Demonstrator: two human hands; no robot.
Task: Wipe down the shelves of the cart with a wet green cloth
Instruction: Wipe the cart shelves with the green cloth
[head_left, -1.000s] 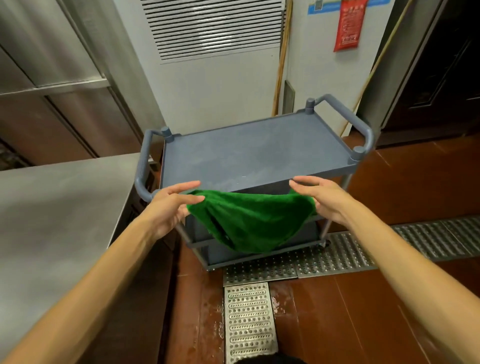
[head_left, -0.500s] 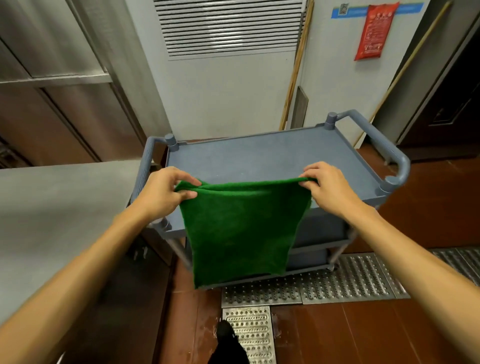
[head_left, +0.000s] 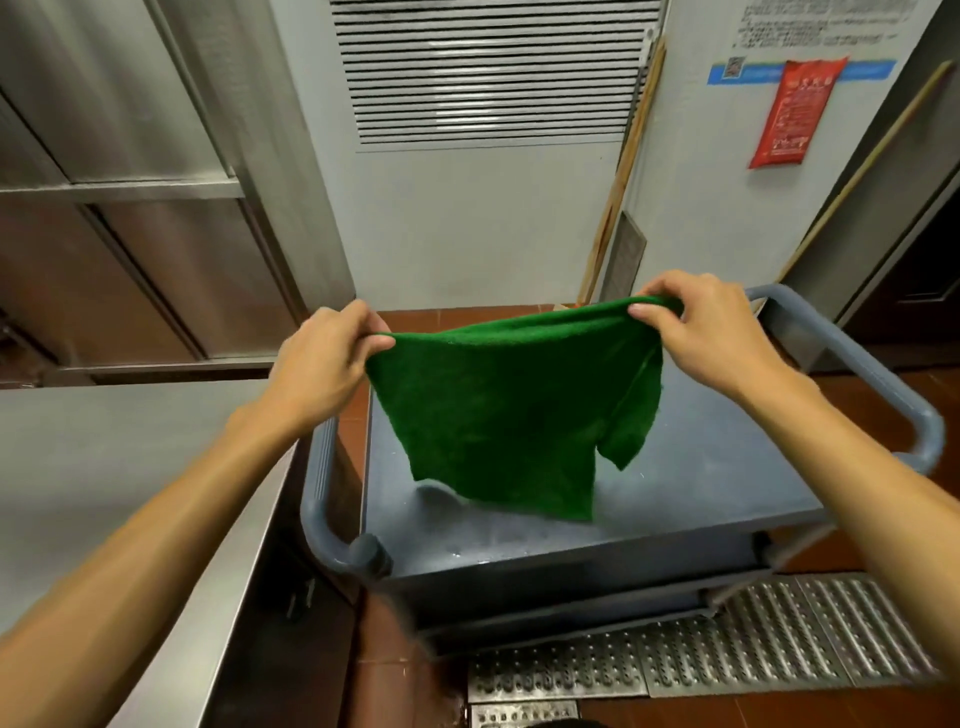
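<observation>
- Green cloth (head_left: 509, 410) hangs as a sheet between the two hands. Its top hem is stretched from left to right, and its loose lower edge droops well below the fingers.
- Left hand (head_left: 322, 358): the fingers (head_left: 376, 340) are curled, pinching the cloth's left top corner. From them the cloth runs off rightward and down. The steel tabletop (head_left: 104, 467) lies below and to the left of this grip, apart from the cloth.
- Between the grips the hem sags a little. Its long axis runs across the cart, with the right end slightly higher in view.
- Right hand (head_left: 711, 332): the fingers (head_left: 647, 310) are curled over the right top corner, gripping it. A folded flap of cloth hangs just beneath them.
- The cart's top shelf (head_left: 701, 467), with a wet sheen, lies straight below both grips. I cannot tell whether the cloth's lowest tip touches it.
- Judged from this, neither hand is nearer the shelf. The next move is likely a level drop with both hands, so the hanging edge lands first and the cloth spreads flat.
</observation>
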